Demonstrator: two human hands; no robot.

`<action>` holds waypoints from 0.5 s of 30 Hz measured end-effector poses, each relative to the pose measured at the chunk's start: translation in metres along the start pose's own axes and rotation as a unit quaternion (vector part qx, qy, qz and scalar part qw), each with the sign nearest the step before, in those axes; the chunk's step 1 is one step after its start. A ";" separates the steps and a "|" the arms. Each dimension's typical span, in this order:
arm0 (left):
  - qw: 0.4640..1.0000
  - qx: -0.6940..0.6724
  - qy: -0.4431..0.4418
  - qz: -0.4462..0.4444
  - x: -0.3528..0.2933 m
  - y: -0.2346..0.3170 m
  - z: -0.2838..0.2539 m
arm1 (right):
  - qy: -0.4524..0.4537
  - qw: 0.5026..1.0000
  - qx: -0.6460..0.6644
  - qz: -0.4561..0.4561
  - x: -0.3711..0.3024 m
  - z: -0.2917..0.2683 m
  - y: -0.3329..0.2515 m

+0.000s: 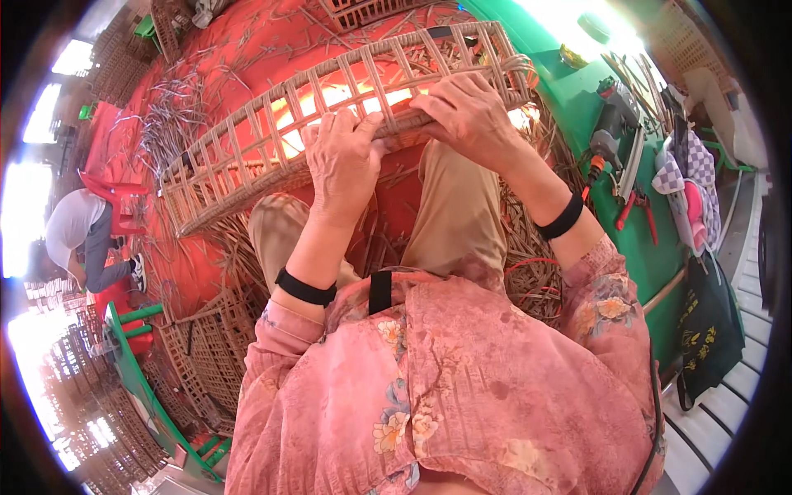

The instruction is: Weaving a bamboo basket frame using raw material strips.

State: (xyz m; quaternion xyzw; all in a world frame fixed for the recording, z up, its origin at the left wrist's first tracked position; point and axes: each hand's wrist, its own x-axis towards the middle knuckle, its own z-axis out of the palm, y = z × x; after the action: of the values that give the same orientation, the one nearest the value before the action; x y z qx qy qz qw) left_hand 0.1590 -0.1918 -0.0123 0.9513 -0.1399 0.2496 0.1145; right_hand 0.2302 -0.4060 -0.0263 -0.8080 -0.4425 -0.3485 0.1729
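A long, light-brown wicker basket frame (pixel 239 154) with open slatted sides lies across my knees, tilted from lower left to upper right. My left hand (pixel 342 161) is closed over its near rim around the middle, thumb on top and fingers over the edge. Farther right along that same rim, my right hand (pixel 472 120) is closed too, with its fingertips hidden partly behind the wicker. Bright light shines through the gaps between the slats.
Loose wicker strips (pixel 177 120) litter the red floor. On the green table (pixel 569 107) at right lie a power tool (pixel 606 136), red-handled pliers (pixel 637 216) and a checked cloth (pixel 697 177). A dark bag (pixel 711 326) hangs below. A person (pixel 82 235) bends at far left near woven baskets (pixel 210 351).
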 end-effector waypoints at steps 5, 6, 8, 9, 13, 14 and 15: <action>0.999 0.003 0.022 0.024 -0.005 -0.002 0.002 | 0.047 0.999 -0.016 0.003 -0.013 0.011 -0.007; 0.999 0.007 0.023 0.037 -0.007 -0.004 0.002 | 0.071 0.997 -0.016 0.018 -0.014 0.011 -0.011; 0.999 0.009 0.010 0.041 -0.008 -0.002 0.000 | 0.094 0.994 -0.020 0.042 -0.021 0.012 -0.016; 0.999 0.012 -0.001 0.044 -0.008 0.000 -0.002 | 0.093 0.995 -0.020 0.043 -0.022 0.010 -0.016; 0.998 0.060 0.012 0.025 0.003 0.019 -0.014 | 0.076 0.994 -0.001 0.085 -0.027 -0.011 0.010; 0.999 0.045 0.019 0.016 0.006 0.026 -0.017 | 0.041 0.993 -0.007 0.109 -0.029 -0.018 0.021; 0.999 0.029 0.025 0.007 0.010 0.032 -0.017 | 0.042 0.993 -0.011 0.108 -0.030 -0.024 0.030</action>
State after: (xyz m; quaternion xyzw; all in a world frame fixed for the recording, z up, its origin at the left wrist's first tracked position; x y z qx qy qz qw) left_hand 0.1495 -0.2187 0.0124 0.9466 -0.1359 0.2785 0.0884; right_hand 0.2351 -0.4542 -0.0302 -0.8378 -0.3410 -0.3658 0.2192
